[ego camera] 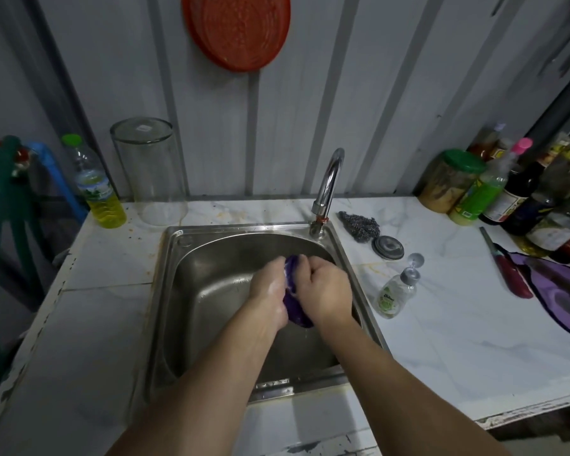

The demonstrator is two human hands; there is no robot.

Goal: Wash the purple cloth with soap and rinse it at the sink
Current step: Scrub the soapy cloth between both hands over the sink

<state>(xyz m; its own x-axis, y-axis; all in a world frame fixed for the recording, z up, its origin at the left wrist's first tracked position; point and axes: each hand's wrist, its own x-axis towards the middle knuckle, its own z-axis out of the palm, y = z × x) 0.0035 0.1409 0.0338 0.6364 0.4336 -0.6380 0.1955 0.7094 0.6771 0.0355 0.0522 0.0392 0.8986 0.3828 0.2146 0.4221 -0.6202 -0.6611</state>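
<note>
Scrubbing over one sink (178, 291), we hold the cloth (293, 311) bunched above the basin, below the single tap (328, 185). Our left hand (269, 291) and right hand (329, 291) both clench it between them. Soaked and soapy, it should feel soft, limp and slippery, so we should grip the whole wad. One soap bottle (397, 291) stands just right.

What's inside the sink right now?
Both hands, left and right, squeeze the purple cloth over the sink. The basin looks bare otherwise; the hands and arms cover the drain area.
</note>
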